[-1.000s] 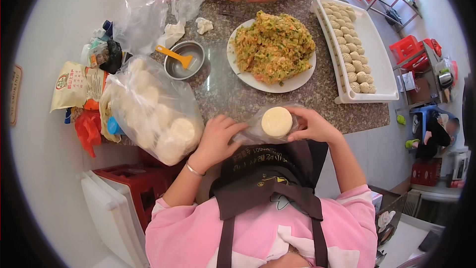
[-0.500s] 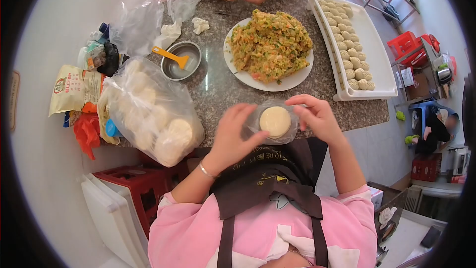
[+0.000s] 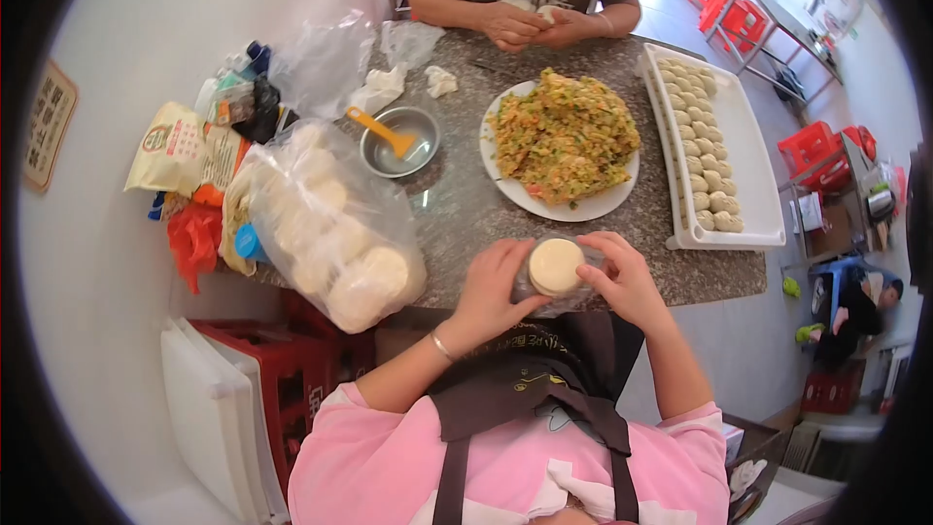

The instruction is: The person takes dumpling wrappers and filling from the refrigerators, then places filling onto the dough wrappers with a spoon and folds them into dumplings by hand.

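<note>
A stack of round, pale dough wrappers (image 3: 557, 266) stands on clear plastic at the table's near edge. My left hand (image 3: 498, 284) curves round its left side, fingers and thumb on the plastic. On the right, my right hand (image 3: 622, 277) has its thumb at the stack's edge and its fingers behind it, holding it. To the left lies a large clear bag (image 3: 335, 224) filled with more wrappers. Beyond my hands is a white plate (image 3: 569, 209) heaped with chopped orange-green filling (image 3: 564, 136). A metal bowl (image 3: 400, 167) holds a yellow spatula (image 3: 381, 130).
A white tray (image 3: 768, 204) with rows of pleated dumplings (image 3: 702, 146) stands at the right. Across the table, a co-worker's hands (image 3: 530, 27) hold dough. Bags, a red plastic bag (image 3: 195, 238) and tissues (image 3: 379, 87) lie at the left; red crates (image 3: 282, 369) are below.
The view has tilted up, so the table sits lower in it. My hands have come in around the wrapper stack, and the plastic is gathered closer about it.
</note>
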A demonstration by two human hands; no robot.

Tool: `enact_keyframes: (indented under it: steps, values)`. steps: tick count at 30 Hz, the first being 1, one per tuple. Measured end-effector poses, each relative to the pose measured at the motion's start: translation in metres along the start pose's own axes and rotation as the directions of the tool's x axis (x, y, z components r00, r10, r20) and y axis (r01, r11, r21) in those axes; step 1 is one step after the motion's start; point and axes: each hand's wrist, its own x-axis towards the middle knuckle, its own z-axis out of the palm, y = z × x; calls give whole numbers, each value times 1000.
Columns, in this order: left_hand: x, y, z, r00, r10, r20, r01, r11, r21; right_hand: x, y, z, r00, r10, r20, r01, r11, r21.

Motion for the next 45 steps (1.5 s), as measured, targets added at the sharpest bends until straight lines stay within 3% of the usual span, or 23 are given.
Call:
enact_keyframes:
  steps: [4, 8, 11, 16, 24, 26, 29, 30, 32, 34, 36, 39, 41, 42, 45]
  values:
    - [-2, -5, -6, 999, 23, -24, -25, 998, -58, -27, 30, -7, 984, -14, -176, 35, 993, 116]
    - [-4, -4, -3, 998, 52, -36, -52, 999, 9, -47, 62, -10, 919, -156, -363, 112, 984, -139]
    - [-8, -8, 2, 999, 41, 12, -43, 988, 148, -50, 79, -15, 883, -343, -322, 216, 903, -371]
    - [-6, -9, 4, 995, -2, 103, -24, 968, 249, -45, 94, -11, 837, -433, -334, 284, 866, -411]
    - [-9, -7, 6, 977, -143, 157, 92, 951, 294, -43, 105, -4, 913, -345, -218, 290, 924, -250]
    - [-3, -9, 10, 997, -53, 47, 41, 973, 225, -45, 101, -8, 915, -336, -222, 285, 930, -231]
    - [55, 12, 11, 997, 9, 74, -26, 971, 239, -45, 108, -11, 899, -368, -235, 389, 920, 48]
    - [74, 25, 9, 996, 31, 83, -50, 970, 236, -47, 109, -12, 889, -373, -264, 397, 917, 39]
    - [111, 56, 7, 991, 84, 99, -105, 970, 219, -59, 109, -21, 921, -325, -213, 377, 881, 287]
    - [163, 85, 7, 978, 174, 115, -193, 963, 185, -86, 110, -36, 896, -349, -273, 412, 883, 224]
    - [209, 119, 16, 959, 251, 131, -267, 955, 129, -130, 107, -84, 987, -153, -58, 161, 967, 200]
    - [239, 174, 34, 937, 305, 168, -315, 949, 31, -222, 126, -144, 952, 194, -236, -170, 978, 119]
    - [242, 205, 52, 927, 318, 196, -319, 947, -31, -286, 142, -178, 811, 437, -390, -414, 899, 147]
    - [239, 217, 58, 923, 318, 218, -314, 948, -54, -315, 174, -182, 761, 447, -470, -447, 886, 120]
    - [236, 241, 67, 896, 324, 305, -312, 946, -89, -385, 165, -269, 562, 619, -549, -628, 751, 204]
